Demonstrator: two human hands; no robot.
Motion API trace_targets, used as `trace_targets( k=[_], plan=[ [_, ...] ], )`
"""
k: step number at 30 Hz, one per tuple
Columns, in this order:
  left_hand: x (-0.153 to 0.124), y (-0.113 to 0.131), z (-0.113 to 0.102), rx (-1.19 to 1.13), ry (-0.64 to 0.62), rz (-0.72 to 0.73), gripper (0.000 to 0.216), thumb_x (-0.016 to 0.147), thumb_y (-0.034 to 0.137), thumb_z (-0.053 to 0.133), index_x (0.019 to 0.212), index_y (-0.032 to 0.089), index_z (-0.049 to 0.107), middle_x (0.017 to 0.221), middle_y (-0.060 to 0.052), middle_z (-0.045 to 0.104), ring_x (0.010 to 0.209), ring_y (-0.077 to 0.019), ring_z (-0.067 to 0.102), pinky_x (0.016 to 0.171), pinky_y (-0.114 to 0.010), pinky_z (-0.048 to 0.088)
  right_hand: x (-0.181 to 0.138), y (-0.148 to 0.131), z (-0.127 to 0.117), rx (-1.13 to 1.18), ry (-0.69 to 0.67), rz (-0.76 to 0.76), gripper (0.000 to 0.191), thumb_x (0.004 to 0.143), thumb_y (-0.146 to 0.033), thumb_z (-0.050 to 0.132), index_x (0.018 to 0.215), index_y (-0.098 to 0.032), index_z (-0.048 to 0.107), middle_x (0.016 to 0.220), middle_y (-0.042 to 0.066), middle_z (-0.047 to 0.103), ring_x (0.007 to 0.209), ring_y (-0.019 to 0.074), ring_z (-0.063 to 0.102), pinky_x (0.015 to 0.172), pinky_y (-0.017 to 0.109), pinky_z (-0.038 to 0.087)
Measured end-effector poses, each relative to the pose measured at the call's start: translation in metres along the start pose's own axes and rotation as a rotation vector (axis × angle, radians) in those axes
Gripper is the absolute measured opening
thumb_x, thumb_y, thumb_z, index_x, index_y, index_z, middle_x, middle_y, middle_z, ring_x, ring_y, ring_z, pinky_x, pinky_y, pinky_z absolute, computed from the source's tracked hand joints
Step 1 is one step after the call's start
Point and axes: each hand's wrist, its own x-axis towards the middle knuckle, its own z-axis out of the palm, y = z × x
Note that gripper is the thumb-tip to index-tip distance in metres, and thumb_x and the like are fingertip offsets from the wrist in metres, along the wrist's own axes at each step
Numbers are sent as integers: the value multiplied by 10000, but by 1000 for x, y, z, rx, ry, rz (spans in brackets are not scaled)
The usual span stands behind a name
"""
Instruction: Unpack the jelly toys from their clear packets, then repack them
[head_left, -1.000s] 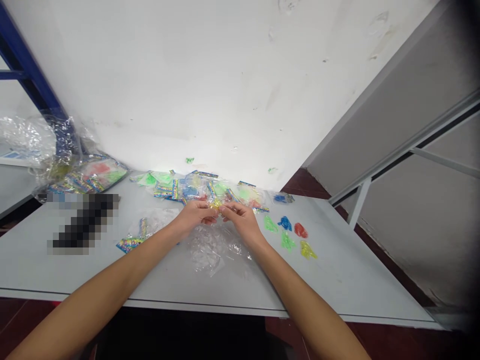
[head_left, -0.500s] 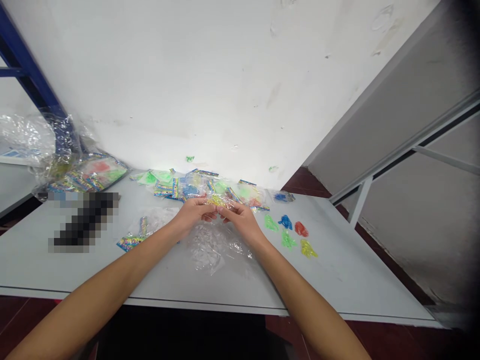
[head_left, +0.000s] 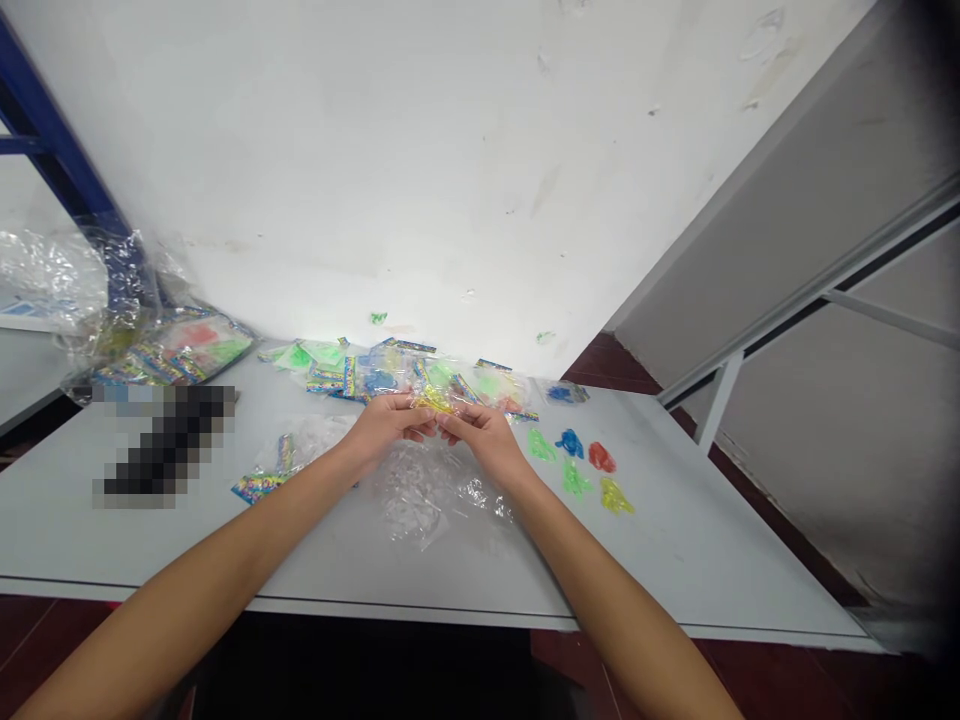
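Note:
My left hand (head_left: pixel 394 420) and my right hand (head_left: pixel 478 428) meet over the middle of the table, both closed on a small clear plastic packet (head_left: pixel 435 398) with something yellow in it. The thumbs press on its near edge, and fingers cover part of it. Beneath my hands lies a heap of crumpled clear wrappers (head_left: pixel 412 500). To the right of my right hand rest loose translucent pieces: two green (head_left: pixel 576 478), one blue (head_left: pixel 571 443), one red (head_left: pixel 601 457) and one yellow (head_left: pixel 616 496).
Several packets with colourful printed headers (head_left: pixel 330 378) lie along the wall (head_left: pixel 450 180). Left of my hands are more wrappers and header strips (head_left: pixel 259 487). A large clear bag (head_left: pixel 135 330) of packets sits at the far left, behind a pixelated dark object (head_left: pixel 169 440) on the table (head_left: pixel 712 560).
My hands keep their grip in nearly the same place. More of the yellow inside the packet shows between them. The view has shifted very slightly.

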Motion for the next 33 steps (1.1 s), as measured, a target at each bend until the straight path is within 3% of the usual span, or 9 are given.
trace_targets(
  k=[7,20,26,33],
  plan=[
    [-2,8,1,-90,39,-38,268,689,393,772,747,141,701,818,-84,700,756,-182,642,740,-323,457,1,0,-1,39,60,22,295,704,-481,750,682,-197,676,679,24,651,678,167,590,666,317,500],
    [0,5,0,-56,79,-18,293,657,404,796,745,149,683,751,-49,663,711,-153,610,702,-301,437,1,0,-1,43,74,44,291,678,-465,769,667,-189,676,679,23,635,693,166,577,668,314,491],
    [1,2,-2,5,42,-4,289,677,421,780,688,159,659,755,-43,659,734,-159,614,704,-305,437,3,3,-2,52,81,12,320,727,-516,717,760,-198,715,722,22,643,700,159,570,670,314,479],
    [2,-1,-2,29,16,-15,293,677,430,777,691,159,666,747,-50,658,733,-165,614,694,-306,444,4,5,-3,85,128,16,265,690,-459,766,742,-206,705,741,9,627,713,154,548,686,308,467]
  ],
)
